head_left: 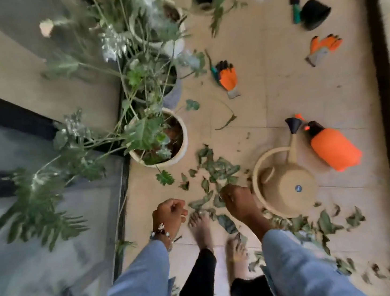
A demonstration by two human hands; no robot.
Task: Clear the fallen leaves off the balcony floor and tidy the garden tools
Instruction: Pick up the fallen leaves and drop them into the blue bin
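— While both hands hang low, what lies on the balcony floor?
— Two orange gloves, one watering can, one orange sprayer, many fallen leaves.
— And the hands?
— Left hand loosely curled, empty. Right hand reaches down, fingers pinching leaves near the can; more leaves scatter toward the floor's right edge.

Left hand loosely curled, empty; right hand reaching down, fingers hidden.
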